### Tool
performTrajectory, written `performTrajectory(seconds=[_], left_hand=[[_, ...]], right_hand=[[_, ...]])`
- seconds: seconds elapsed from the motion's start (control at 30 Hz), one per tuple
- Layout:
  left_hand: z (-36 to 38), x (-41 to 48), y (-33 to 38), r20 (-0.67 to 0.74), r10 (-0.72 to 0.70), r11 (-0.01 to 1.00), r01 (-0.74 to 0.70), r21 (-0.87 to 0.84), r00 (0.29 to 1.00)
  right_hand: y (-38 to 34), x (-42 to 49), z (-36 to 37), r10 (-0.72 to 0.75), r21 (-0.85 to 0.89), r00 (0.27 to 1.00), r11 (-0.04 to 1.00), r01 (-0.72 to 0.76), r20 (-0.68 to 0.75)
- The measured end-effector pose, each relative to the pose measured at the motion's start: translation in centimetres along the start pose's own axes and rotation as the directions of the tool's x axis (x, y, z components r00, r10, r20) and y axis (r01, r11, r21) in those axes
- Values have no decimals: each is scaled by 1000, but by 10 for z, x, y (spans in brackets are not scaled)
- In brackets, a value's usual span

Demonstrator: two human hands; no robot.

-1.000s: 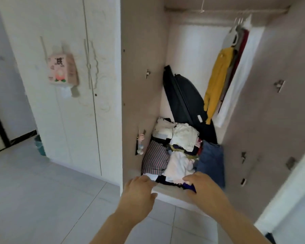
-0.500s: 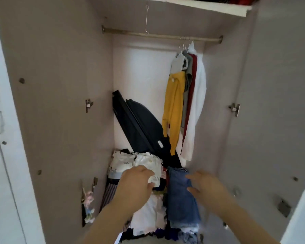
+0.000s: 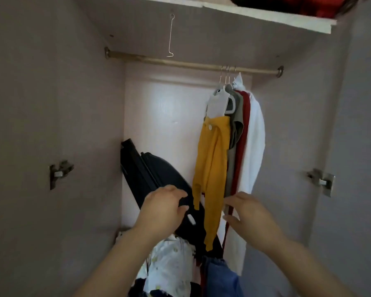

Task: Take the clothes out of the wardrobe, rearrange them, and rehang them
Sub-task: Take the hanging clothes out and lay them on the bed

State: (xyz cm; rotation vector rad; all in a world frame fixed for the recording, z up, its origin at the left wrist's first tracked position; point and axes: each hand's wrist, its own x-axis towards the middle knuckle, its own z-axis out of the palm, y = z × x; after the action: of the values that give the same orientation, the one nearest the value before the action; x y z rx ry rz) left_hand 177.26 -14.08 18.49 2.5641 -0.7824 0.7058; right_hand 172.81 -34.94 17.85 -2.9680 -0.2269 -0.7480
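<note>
Inside the open wardrobe a brass rail (image 3: 159, 61) carries several hangers bunched at its right end. From them hang a yellow garment (image 3: 212, 168), a grey one (image 3: 237, 125), a red one (image 3: 244, 129) and a white one (image 3: 255, 146). My left hand (image 3: 163, 209) is raised just left of the yellow sleeve, fingers loosely bent, holding nothing. My right hand (image 3: 248, 213) reaches to the lower edges of the grey and red garments, fingers extended at the fabric.
A black suitcase (image 3: 159, 181) leans against the back wall. Folded clothes, among them a white patterned piece (image 3: 171, 269) and blue jeans (image 3: 221, 277), are piled on the floor. A bare wire hook (image 3: 170, 35) hangs above the rail. Red fabric (image 3: 298, 5) lies on the top shelf.
The view has tilted up from the pile to the rail. Both hands have risen from the folded clothes to the bottoms of the hanging garments.
</note>
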Motion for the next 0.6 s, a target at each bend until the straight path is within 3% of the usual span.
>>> performTrajectory(seconds=[0.23, 0.6], left_hand=[[6, 113, -27, -113, 9, 1000, -10, -7, 994], [9, 272, -75, -243, 63, 989, -94, -118, 968]], right_hand=[[28, 137, -23, -149, -13, 983, 989, 148, -110], [53, 308, -50, -108, -183, 933, 982, 46, -344]])
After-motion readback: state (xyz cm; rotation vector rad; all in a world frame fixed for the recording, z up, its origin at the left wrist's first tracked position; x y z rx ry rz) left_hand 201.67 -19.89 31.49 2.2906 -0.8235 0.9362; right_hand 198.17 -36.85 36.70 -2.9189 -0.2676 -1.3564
